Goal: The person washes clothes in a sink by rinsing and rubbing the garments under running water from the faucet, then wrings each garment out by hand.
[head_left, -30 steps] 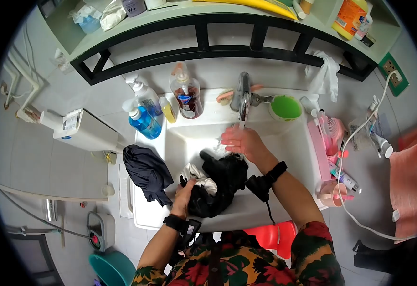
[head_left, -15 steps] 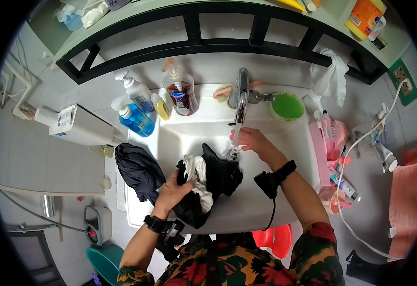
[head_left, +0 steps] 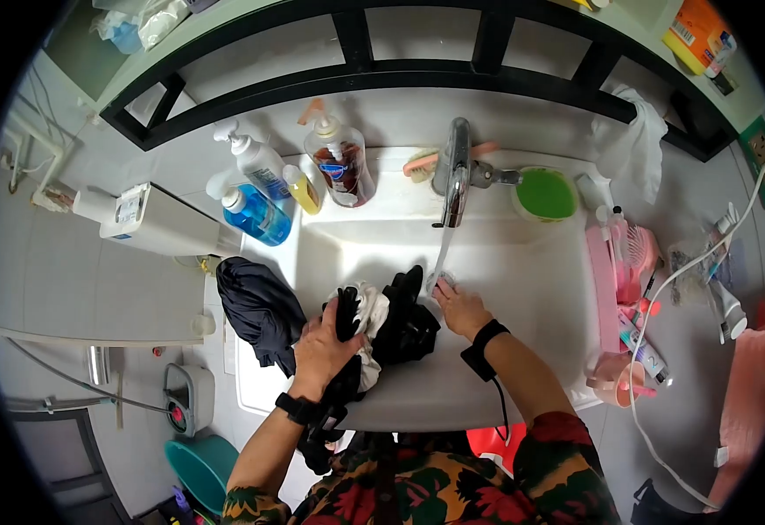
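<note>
Sink of white colour is the largest thing before me, so I tell all places from it. On its left rim lies a dark garment, bunched up. Inside its left half lie the black cloth and the white cloth, heaped together, with black on both sides of the white. I judge them soft and limp, not fragile, but heavy and rather slippery if they are soaked; it seems better to take a thick gathered fold than one thin edge. At the back of the sink stands the faucet. My left hand, over the sink's left side, has its grip closed around such a fold of black, thumb toward the white. My right hand, in the middle of the sink, pinches no cloth: its fingers extend loosely into the thin water stream, near the black.
</note>
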A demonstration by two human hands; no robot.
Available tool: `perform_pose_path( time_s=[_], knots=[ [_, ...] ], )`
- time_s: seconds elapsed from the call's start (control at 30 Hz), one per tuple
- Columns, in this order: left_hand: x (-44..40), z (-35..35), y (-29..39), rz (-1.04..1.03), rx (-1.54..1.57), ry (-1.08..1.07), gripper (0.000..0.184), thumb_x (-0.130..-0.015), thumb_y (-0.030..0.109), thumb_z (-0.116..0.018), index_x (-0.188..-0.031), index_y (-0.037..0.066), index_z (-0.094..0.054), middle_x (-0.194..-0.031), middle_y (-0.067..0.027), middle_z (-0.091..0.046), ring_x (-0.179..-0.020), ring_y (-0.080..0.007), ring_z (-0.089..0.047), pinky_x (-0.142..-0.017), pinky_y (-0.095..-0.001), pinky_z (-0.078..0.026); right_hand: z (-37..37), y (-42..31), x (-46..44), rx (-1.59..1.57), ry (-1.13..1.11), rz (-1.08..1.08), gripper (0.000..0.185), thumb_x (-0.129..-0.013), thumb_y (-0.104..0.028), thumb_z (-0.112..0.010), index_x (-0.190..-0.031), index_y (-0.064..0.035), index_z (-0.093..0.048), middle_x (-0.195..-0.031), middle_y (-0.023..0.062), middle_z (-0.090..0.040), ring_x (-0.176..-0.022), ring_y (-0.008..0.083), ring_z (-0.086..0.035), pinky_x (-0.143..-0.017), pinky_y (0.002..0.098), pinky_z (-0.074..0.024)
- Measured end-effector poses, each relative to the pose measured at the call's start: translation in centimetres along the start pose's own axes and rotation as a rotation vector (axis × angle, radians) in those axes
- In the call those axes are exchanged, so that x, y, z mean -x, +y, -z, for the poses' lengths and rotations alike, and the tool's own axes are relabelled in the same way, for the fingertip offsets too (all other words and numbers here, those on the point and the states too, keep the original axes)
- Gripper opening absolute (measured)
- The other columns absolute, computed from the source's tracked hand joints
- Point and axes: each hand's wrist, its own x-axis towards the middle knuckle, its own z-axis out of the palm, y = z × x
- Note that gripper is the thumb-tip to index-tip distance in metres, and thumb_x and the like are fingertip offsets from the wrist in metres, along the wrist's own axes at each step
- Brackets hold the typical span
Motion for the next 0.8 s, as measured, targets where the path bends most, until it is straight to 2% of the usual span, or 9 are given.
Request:
perform_pose_path(
  time_s=[0.03, 0.07, 0.2, 0.33, 0.47, 0.57, 0.67, 0.73, 0.8],
  knots=[
    [0.5, 0.2, 0.0, -0.083, 0.069, 0.086, 0.064, -0.067, 0.029, -0.070, -0.122, 0.006, -0.044, -0.109, -0.0224, -0.053, -0.102, -0.0367, -0.050, -0.085, -0.0389, -0.042, -0.1, 0.0, -0.2, 0.043, 0.005, -0.028, 0.040, -0.085, -0.017, -0.040, -0.125, -0.0128, -0.041, -0.139, 0.0014, -0.028, -0.114, 0.0221, -0.041, -0.084, 0.0419, -0.0407],
    [1.0, 0.4, 0.0, -0.082, 0.067, 0.084, 0.064, -0.067, 0.029, -0.070, -0.122, 0.006, -0.044, -0.109, -0.0224, -0.053, -0.102, -0.0367, -0.050, -0.085, -0.0389, -0.042, -0.2, 0.0, -0.2, 0.040, 0.003, -0.028, 0.040, -0.085, -0.017, -0.040, -0.125, -0.0128, -0.041, -0.139, 0.0014, -0.028, -0.114, 0.0221, -0.041, -0.084, 0.0419, -0.0407],
    [2.4, 2.9, -1.1, -0.313, 0.066, 0.495, 0.050, -0.064, 0.014, -0.070, -0.109, 0.003, -0.053, -0.121, -0.0187, -0.046, -0.113, -0.0362, -0.042, -0.095, -0.0416, -0.035, -0.8, -0.4, -0.6, 0.091, 0.069, -0.057, 0.041, -0.085, -0.015, -0.038, -0.125, -0.0102, -0.041, -0.135, 0.0042, -0.034, -0.113, 0.0202, -0.041, -0.087, 0.0421, -0.0365],
    [0.4, 4.3, -5.1, 0.018, -0.080, 0.720, 0.063, -0.063, 0.015, -0.071, -0.119, 0.003, -0.044, -0.130, -0.0227, -0.034, -0.120, -0.0417, -0.031, -0.100, -0.0428, -0.028, -0.8, -0.3, -1.3, 0.120, 0.046, -0.065, 0.039, -0.085, -0.016, -0.040, -0.123, -0.0096, -0.043, -0.134, 0.0033, -0.035, -0.110, 0.0196, -0.042, -0.085, 0.0418, -0.0364],
    [-2.3, 3.8, -7.1, 0.218, 0.245, 0.647, 0.082, -0.057, 0.020, -0.074, -0.126, 0.003, -0.035, -0.132, -0.0264, -0.028, -0.120, -0.0422, -0.031, -0.100, -0.0429, -0.027, -0.6, -0.4, -1.3, 0.190, 0.124, -0.058, 0.037, -0.084, -0.018, -0.043, -0.120, -0.0097, -0.045, -0.133, 0.0022, -0.036, -0.108, 0.0188, -0.043, -0.083, 0.0407, -0.0371],
    [-2.9, 4.0, -7.5, 0.282, 0.381, 0.694, 0.079, -0.054, 0.012, -0.070, -0.125, 0.002, -0.037, -0.129, -0.0263, -0.031, -0.116, -0.0370, -0.036, -0.098, -0.0392, -0.030, 0.3, -0.5, -1.3, 0.180, 0.021, -0.083, 0.037, -0.085, -0.018, -0.040, -0.120, -0.0130, -0.046, -0.133, 0.0029, -0.037, -0.116, 0.0187, -0.040, -0.089, 0.0433, -0.0354],
    [-2.4, 4.6, -7.9, 0.265, 1.006, 0.573, 0.064, -0.056, -0.002, -0.058, -0.119, -0.001, -0.044, -0.109, -0.0162, -0.051, -0.095, -0.0240, -0.053, -0.083, -0.0299, -0.044, 2.0, 0.4, -2.8, -0.112, -0.112, -0.082, 0.033, -0.085, -0.026, -0.043, -0.114, -0.0113, -0.052, -0.125, 0.0065, -0.047, -0.113, 0.0242, -0.044, -0.084, 0.0400, -0.0402],
    [-0.4, 6.0, -3.5, 0.264, 1.288, 0.385, 0.062, -0.057, -0.005, -0.056, -0.118, -0.002, -0.044, -0.102, -0.0125, -0.054, -0.087, -0.0198, -0.055, -0.076, -0.0268, -0.047, 1.5, 0.6, -3.7, -0.597, -0.190, -0.074, 0.038, -0.085, -0.036, -0.045, -0.111, -0.0094, -0.055, -0.114, 0.0111, -0.054, -0.109, 0.0302, -0.047, -0.082, 0.0380, -0.0423],
    [0.3, 5.7, 0.3, 0.132, 1.318, 0.189, 0.064, -0.059, -0.004, -0.058, -0.121, -0.001, -0.042, -0.108, -0.0125, -0.051, -0.094, -0.0197, -0.052, -0.082, -0.0272, -0.044, 3.5, -1.2, -2.0, -0.718, -0.090, -0.029, 0.046, -0.087, -0.041, -0.043, -0.112, -0.0043, -0.053, -0.110, 0.0157, -0.056, -0.104, 0.0326, -0.050, -0.084, 0.0365, -0.0414]
  ],
)
